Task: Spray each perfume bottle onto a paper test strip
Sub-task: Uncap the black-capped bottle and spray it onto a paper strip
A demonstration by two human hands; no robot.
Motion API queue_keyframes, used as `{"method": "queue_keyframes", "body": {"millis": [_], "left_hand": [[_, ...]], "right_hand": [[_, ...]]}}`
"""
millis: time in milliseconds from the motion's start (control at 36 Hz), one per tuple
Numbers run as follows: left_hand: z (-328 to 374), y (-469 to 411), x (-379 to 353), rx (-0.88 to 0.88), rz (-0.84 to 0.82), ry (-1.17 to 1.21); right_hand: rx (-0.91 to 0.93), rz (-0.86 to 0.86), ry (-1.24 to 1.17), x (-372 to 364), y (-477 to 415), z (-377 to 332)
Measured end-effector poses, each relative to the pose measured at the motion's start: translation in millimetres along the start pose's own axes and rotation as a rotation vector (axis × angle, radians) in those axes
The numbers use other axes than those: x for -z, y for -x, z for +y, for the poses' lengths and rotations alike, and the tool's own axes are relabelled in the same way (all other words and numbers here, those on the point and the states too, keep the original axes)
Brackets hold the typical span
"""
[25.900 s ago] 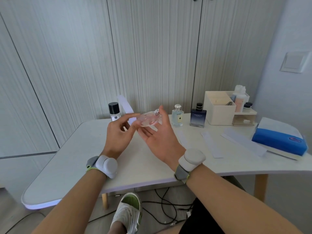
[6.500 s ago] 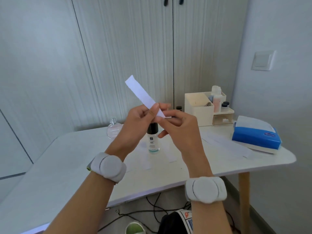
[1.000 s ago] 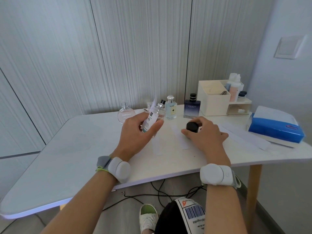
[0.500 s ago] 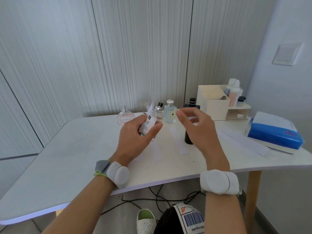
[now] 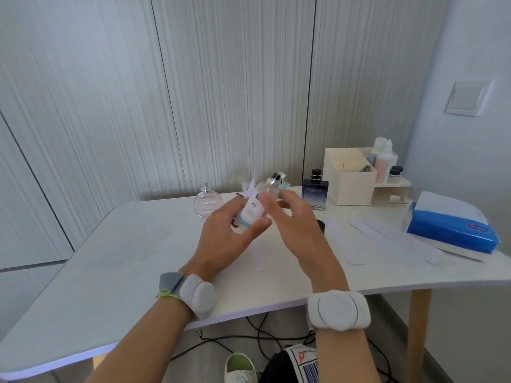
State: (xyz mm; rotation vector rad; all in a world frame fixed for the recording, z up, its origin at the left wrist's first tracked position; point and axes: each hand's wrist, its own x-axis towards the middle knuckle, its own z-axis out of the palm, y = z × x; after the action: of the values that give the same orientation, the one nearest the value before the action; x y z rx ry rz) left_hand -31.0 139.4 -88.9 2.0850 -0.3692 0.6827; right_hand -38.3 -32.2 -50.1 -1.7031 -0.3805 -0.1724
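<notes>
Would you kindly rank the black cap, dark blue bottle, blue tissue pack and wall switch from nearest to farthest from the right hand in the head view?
1. Black cap: just right of the right hand.
2. Dark blue bottle: standing behind it.
3. Blue tissue pack: far right of the table.
4. Wall switch: on the right wall.

A white surface (image 5: 138,258) spreads under the fingers (image 5: 258,225). Beyond them to the right stands a cream organiser box (image 5: 349,183), with pale toiletry bottles (image 5: 383,161) at its back right and a small clear drawer (image 5: 390,194) just beside it. A blue tissue pack (image 5: 450,230) lies well to their right. Grey cabinet doors (image 5: 235,92) rise behind, and a wall switch (image 5: 467,102) sits high right. Below the fingers, cables (image 5: 262,333) and a white shoe (image 5: 239,367) are on the floor.
</notes>
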Motion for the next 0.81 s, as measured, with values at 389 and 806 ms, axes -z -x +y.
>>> {"method": "queue_keyframes", "body": {"millis": [389,806], "left_hand": [[-7,-6,7,0.116,0.167,0.127],[-10,-5,6,0.124,0.084,0.223]], "right_hand": [[-0.155,-0.278,-1.064,-2,3,-15],[-0.157,-0.439,-1.117,3,6,2]]}}
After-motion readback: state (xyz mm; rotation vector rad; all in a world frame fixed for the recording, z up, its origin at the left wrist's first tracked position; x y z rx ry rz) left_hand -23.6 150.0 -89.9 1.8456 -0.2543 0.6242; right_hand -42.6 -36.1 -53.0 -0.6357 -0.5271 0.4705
